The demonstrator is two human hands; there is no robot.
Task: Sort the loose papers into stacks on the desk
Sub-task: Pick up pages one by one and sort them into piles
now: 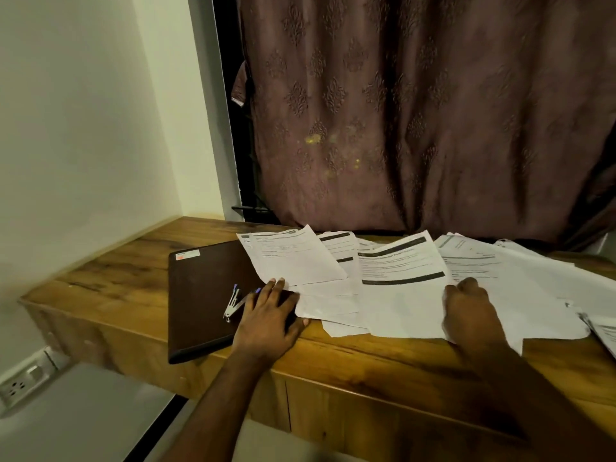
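I find printed papers [400, 261] fanned, overlapping, across the desk [133, 261]. My left hand [270, 315] and right hand [470, 311] press flat, fingers extended. A stapler [233, 303] lies on the laptop [206, 295]

Grainy wooden desk [350, 358], matt papers [400, 305]
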